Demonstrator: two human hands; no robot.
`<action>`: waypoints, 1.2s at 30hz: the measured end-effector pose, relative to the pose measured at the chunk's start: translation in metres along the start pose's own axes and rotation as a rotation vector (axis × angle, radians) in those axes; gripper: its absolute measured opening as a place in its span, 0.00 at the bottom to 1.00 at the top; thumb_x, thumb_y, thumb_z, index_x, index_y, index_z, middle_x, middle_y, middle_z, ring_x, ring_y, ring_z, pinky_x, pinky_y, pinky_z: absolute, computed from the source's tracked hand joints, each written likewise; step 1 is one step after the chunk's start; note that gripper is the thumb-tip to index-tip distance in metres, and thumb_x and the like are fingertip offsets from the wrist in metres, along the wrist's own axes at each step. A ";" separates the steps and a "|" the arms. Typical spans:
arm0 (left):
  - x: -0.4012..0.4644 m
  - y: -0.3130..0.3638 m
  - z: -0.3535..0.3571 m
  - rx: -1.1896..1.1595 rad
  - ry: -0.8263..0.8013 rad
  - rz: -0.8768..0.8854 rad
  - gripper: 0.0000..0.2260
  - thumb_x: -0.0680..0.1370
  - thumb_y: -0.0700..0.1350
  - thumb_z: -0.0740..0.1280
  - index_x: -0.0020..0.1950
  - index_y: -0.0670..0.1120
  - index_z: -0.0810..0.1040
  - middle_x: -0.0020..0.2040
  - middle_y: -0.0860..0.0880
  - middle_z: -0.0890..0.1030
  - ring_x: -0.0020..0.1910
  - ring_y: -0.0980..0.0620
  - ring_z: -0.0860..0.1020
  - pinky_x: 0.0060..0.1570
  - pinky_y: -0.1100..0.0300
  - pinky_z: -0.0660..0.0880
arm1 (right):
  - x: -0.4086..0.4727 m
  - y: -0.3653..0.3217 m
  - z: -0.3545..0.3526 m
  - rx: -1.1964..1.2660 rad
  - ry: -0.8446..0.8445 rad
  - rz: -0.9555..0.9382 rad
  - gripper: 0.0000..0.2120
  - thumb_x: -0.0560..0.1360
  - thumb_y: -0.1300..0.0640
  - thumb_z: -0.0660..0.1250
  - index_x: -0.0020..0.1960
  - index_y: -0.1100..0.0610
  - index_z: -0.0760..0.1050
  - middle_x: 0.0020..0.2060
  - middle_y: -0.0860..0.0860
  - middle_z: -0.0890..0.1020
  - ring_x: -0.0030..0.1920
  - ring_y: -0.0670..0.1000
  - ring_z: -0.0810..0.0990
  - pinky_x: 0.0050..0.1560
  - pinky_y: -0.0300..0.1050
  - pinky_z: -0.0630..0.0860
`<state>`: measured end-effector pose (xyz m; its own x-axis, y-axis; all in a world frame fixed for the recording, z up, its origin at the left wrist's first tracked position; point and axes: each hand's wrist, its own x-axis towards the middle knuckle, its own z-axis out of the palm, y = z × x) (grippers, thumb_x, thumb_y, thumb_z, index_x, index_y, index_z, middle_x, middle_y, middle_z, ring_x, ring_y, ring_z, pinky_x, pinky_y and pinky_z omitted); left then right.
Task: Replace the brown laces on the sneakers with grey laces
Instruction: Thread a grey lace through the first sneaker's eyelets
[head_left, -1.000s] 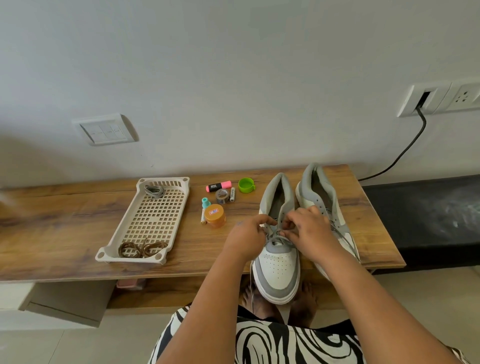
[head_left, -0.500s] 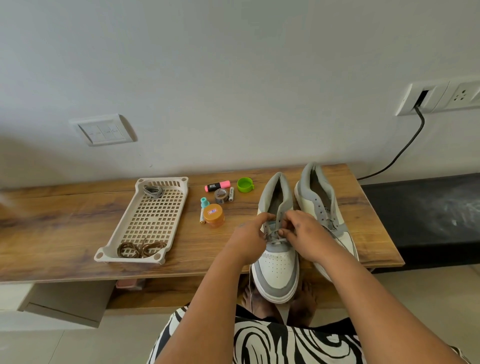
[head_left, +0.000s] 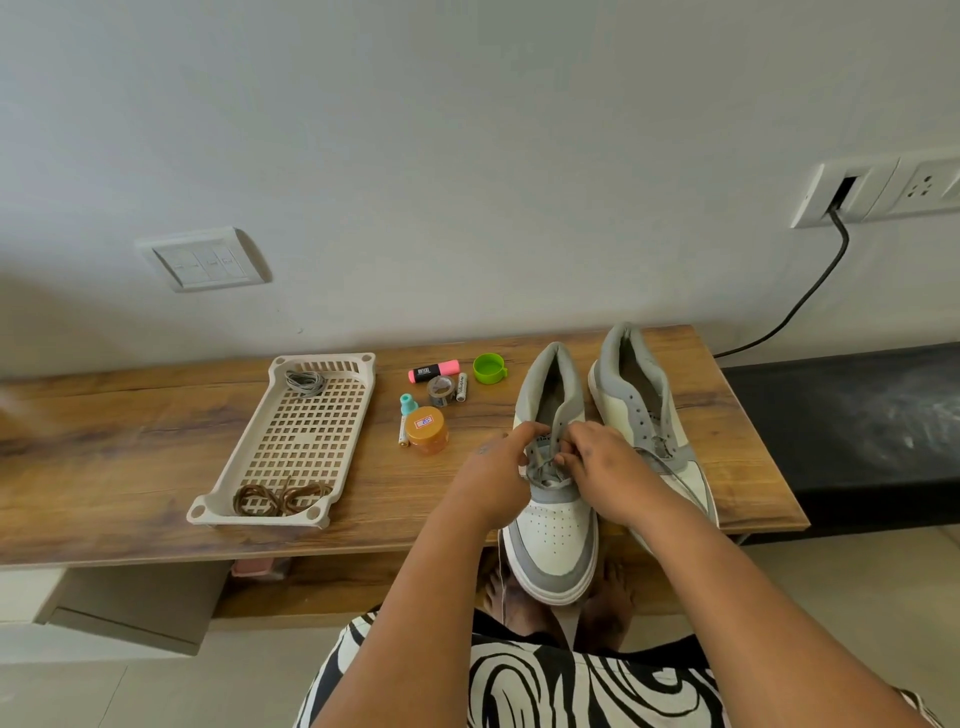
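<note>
A: Two sneakers stood on the wooden desk (head_left: 130, 457), correct?

B: Yes. The desk ran along a pale wall (head_left: 467, 156), and both shoes were at its right end, heels toward the wall. The left sneaker (head_left: 553, 540) had its toe hanging over the front edge; the right sneaker (head_left: 639, 410) lay just beside it, tilted a little outward.

A: And the cream perforated tray (head_left: 298, 441)?

B: Left of the shoes, well apart from them. The brown laces (head_left: 278, 499) were coiled in its near end, and a small grey lace bundle (head_left: 305, 382) sat in its far end.

A: What were the hands doing?

B: Both were over the left sneaker's eyelets. The left hand (head_left: 493, 478) had its fingers curled, pinching the grey lace (head_left: 543, 470) threaded there. The right hand (head_left: 605, 467) pinched the same lace from the other side, fingertips almost meeting.

A: Any small things between tray and shoes?

B: An orange-lidded jar (head_left: 427, 430), a green cap (head_left: 488, 368), a pink highlighter (head_left: 434, 370), a tape roll (head_left: 440, 389), a teal-capped bottle (head_left: 409, 404) and a battery (head_left: 461, 387), clustered together.
</note>
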<state>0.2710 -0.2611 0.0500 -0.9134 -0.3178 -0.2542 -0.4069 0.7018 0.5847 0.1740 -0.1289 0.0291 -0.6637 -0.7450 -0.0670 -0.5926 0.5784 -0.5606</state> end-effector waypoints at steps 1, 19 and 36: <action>0.000 -0.001 0.000 0.006 -0.001 0.000 0.32 0.76 0.32 0.64 0.73 0.61 0.64 0.62 0.48 0.74 0.53 0.52 0.75 0.47 0.61 0.74 | -0.001 -0.001 -0.002 -0.016 0.009 0.016 0.08 0.81 0.54 0.58 0.43 0.50 0.65 0.40 0.45 0.69 0.47 0.52 0.69 0.47 0.50 0.69; 0.002 0.012 0.008 -0.305 0.334 -0.070 0.11 0.78 0.46 0.69 0.57 0.50 0.71 0.39 0.53 0.76 0.38 0.56 0.75 0.37 0.62 0.72 | -0.002 0.007 -0.016 0.016 0.085 -0.006 0.10 0.79 0.54 0.64 0.60 0.50 0.74 0.54 0.46 0.76 0.60 0.50 0.70 0.61 0.52 0.71; -0.001 0.013 0.003 -0.895 -0.036 -0.511 0.05 0.78 0.42 0.70 0.46 0.41 0.79 0.39 0.49 0.78 0.36 0.56 0.72 0.33 0.64 0.70 | -0.005 0.006 -0.018 0.102 0.060 0.105 0.05 0.77 0.48 0.69 0.47 0.49 0.78 0.42 0.41 0.78 0.46 0.45 0.77 0.43 0.42 0.70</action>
<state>0.2672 -0.2501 0.0558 -0.6387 -0.4155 -0.6476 -0.6054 -0.2481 0.7562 0.1655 -0.1160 0.0409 -0.7473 -0.6595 -0.0816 -0.4717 0.6129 -0.6340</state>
